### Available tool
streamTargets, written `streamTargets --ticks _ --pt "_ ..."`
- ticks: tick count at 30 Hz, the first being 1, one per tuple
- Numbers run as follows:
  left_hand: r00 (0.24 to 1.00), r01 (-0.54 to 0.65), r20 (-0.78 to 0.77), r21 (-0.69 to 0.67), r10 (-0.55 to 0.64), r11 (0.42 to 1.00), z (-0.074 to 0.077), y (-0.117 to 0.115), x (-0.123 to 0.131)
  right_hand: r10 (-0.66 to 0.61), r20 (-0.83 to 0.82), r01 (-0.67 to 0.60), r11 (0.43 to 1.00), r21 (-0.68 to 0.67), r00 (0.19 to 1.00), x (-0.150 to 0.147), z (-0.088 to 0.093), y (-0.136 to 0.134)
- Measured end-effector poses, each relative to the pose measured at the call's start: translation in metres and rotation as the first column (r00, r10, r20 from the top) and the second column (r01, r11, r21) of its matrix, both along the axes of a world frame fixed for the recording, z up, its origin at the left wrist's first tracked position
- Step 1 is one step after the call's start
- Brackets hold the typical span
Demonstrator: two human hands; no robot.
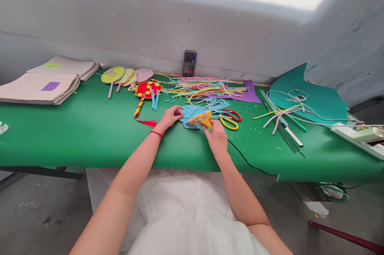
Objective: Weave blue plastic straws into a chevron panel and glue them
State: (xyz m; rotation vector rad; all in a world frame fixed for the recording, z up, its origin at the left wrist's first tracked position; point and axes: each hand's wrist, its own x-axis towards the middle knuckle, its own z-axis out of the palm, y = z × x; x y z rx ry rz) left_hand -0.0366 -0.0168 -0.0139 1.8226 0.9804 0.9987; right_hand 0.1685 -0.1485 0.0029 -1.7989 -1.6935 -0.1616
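My right hand (217,138) is wrapped round the handle of a yellow hot glue gun (205,118). Its nozzle points left over a flat piece made of light blue strips (189,111). At that piece's left edge, my left hand (172,116) pinches it between thumb and fingers, a red cord round the wrist. Partly behind the glue gun and the strips lie scissors (231,121) with red and yellow handles. More loose blue strips (154,99) lie beyond my left hand. The glue gun hides part of the blue piece.
Pastel strips (207,87) are heaped at the back beside a purple sheet (252,91). Round fans (113,75), one red with a tassel (148,90), lie left of them. Paper stacks (39,87) sit far left. Cables and a power strip (357,137) occupy the right; a black cord (247,161) crosses the front edge.
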Motion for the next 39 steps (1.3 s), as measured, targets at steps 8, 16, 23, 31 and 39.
streamTargets --ticks 8,16,23,31,39 --pt "1.0 0.009 0.003 0.003 -0.009 1.0 -0.002 0.002 0.0 -0.012 -0.02 0.012 1.0 0.0 1.0 0.009 -0.002 -0.006" --pt "1.0 0.012 0.001 0.005 -0.012 1.0 -0.004 0.003 -0.001 -0.05 0.004 0.05 0.999 -0.003 0.999 0.015 -0.006 -0.013" --pt "1.0 0.008 0.008 -0.013 -0.008 1.0 -0.002 0.002 0.0 -0.056 -0.005 0.056 0.998 0.012 0.998 0.02 -0.008 -0.018" --pt "1.0 0.011 0.004 -0.004 -0.011 1.0 -0.001 0.001 0.0 -0.081 -0.031 0.082 0.997 0.01 0.996 0.021 -0.004 -0.023" --pt "1.0 0.017 0.004 0.002 -0.017 1.0 -0.004 0.003 -0.001 -0.162 -0.232 0.165 0.986 -0.006 0.959 0.047 0.009 -0.014"
